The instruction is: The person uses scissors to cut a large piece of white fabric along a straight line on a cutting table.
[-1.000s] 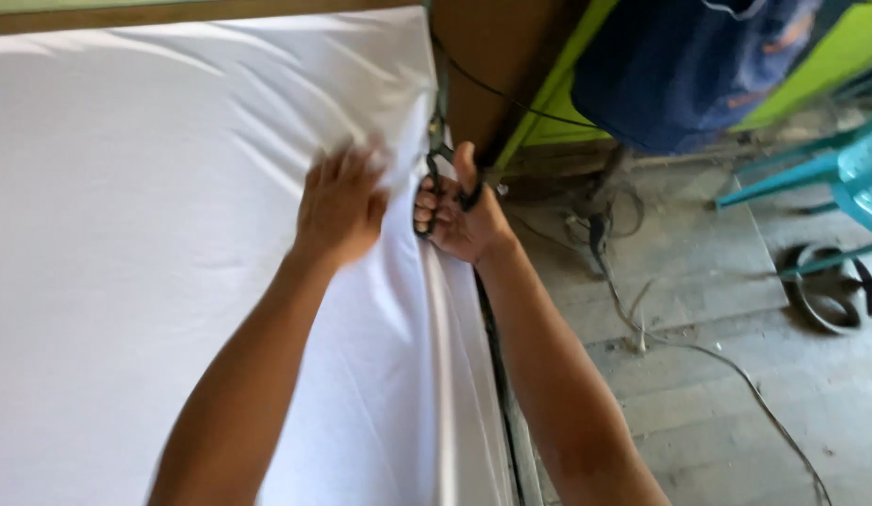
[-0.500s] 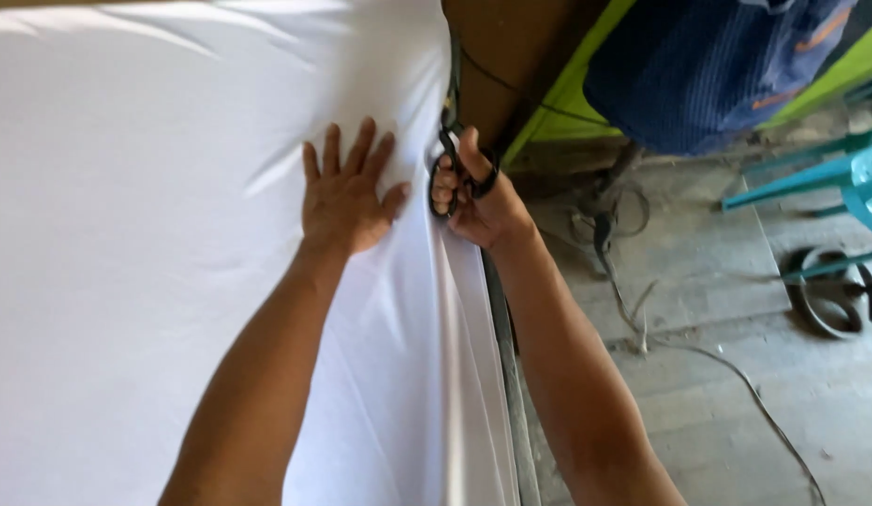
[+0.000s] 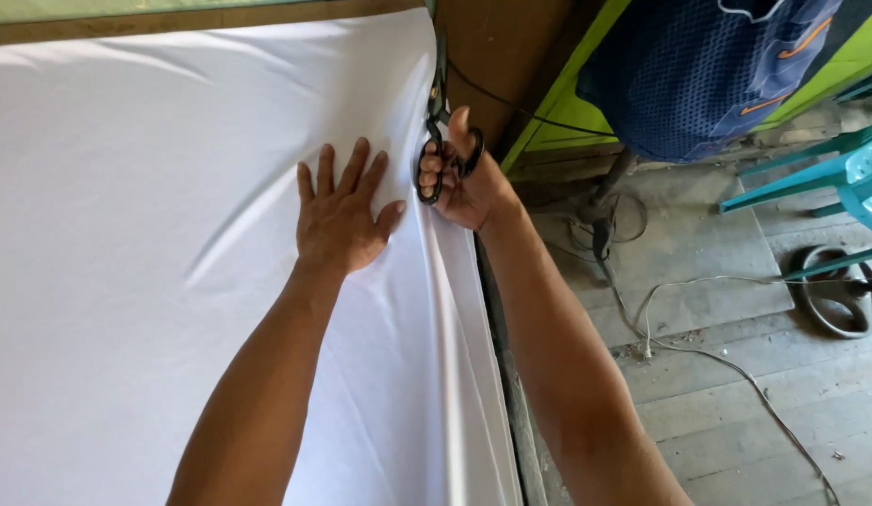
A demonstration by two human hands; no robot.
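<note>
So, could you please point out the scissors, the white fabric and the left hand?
scissors (image 3: 434, 141): head view, black handle loops.
white fabric (image 3: 127, 234): head view, flat middle area.
left hand (image 3: 342, 220): head view, back of the hand.

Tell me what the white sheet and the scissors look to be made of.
White sheet: thin woven or knit fabric, matte; it wrinkles softly under the left hand. Scissors, gripped by the right hand: glossy black handles, likely coated metal or plastic; dark blades look like metal.

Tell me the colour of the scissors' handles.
Black, seen in the head view: the scissors in the right hand.
</note>
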